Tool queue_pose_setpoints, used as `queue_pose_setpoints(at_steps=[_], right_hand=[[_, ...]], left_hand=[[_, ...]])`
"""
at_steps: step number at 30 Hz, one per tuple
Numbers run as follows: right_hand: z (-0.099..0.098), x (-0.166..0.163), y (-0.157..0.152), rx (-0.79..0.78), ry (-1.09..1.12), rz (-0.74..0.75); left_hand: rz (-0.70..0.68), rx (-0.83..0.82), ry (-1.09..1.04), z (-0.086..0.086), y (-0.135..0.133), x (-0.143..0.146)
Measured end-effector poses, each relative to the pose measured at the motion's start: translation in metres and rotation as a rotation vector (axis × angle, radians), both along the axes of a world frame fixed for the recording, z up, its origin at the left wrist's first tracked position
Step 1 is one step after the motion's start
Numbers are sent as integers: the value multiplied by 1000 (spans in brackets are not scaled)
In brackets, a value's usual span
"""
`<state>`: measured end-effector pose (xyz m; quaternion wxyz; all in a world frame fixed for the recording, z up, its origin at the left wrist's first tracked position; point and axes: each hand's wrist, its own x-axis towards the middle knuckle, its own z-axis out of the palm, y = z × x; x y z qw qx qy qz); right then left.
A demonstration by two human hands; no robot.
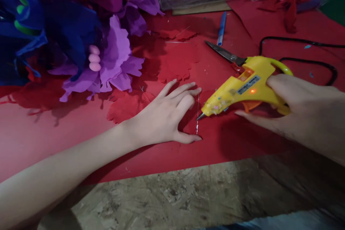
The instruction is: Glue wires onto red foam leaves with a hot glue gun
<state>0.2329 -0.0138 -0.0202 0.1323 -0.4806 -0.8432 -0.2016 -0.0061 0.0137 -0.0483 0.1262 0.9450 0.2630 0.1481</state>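
Nozzle [200, 116], tapered bare metal, sat at the thin pale wire [198, 102] between thumb [188, 137] and fingers [185, 88] of my left hand [164, 116], which lay spread. My right hand [309, 111] gripped the yellow plastic glue gun [234, 95] above the red-covered worktop [210, 151]. Burn risk, I judged: a slip toward my thumb could scald it. Overpressing the orange trigger [250, 106] might flood the glistening line [197, 128], apparently glue.

A yellow glue gun [232, 92], orange light [253, 91] lit, slants down, its nozzle [200, 116] at a thin wire [198, 102] on red material [210, 143].
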Motion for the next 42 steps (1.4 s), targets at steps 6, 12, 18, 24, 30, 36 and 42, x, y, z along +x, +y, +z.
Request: queue_pose_setpoints(at_steps=[6,12,18,24,30,36,42], right_hand=[[1,1,-1,-62,32,-7],[-3,3,2,-45,18,-49],[-3,7,2,-18,58,-87],[-3,4,2,-42,43,-70],[-4,6,10,-86,133,-254],[-5,5,11,-93,133,-263],[-9,12,12,111,-78,9]], left_hand=[[3,-4,1,-1,0,0],[-1,4,-5,0,-1,0],[-2,4,2,-1,0,0],[-5,10,-3,-1,0,0],[-9,21,-6,-1,0,1],[-10,18,-3,-2,0,0],[-9,22,-12,-1,0,0]])
